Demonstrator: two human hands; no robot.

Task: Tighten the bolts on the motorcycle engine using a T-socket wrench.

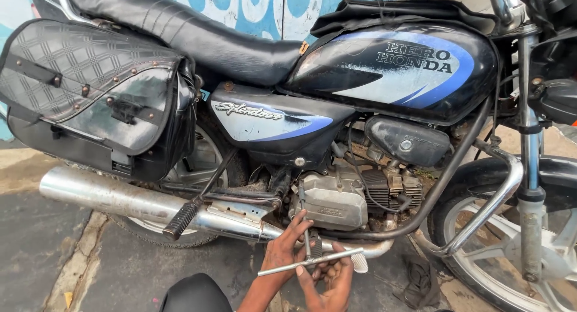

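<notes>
A black and blue motorcycle [415, 65] stands side-on, filling the view. Both my hands are low under its grey engine block [333, 201], near the footrest. My left hand [284, 247] grips the thin upright shaft of a metal T-handle wrench [312, 261], whose tip reaches up toward the engine's underside. My right hand [332, 281] closes around the wrench's crossbar from below. The crossbar sticks out on both sides of my fingers.
A chrome exhaust pipe [108, 198] runs left along the bottom, with a ribbed kick lever [180, 220] over it. A black saddlebag [96, 89] hangs at the rear. The front wheel [511, 246] and a chrome crash guard [481, 213] are on the right. A dark rag [421, 282] lies on wet pavement.
</notes>
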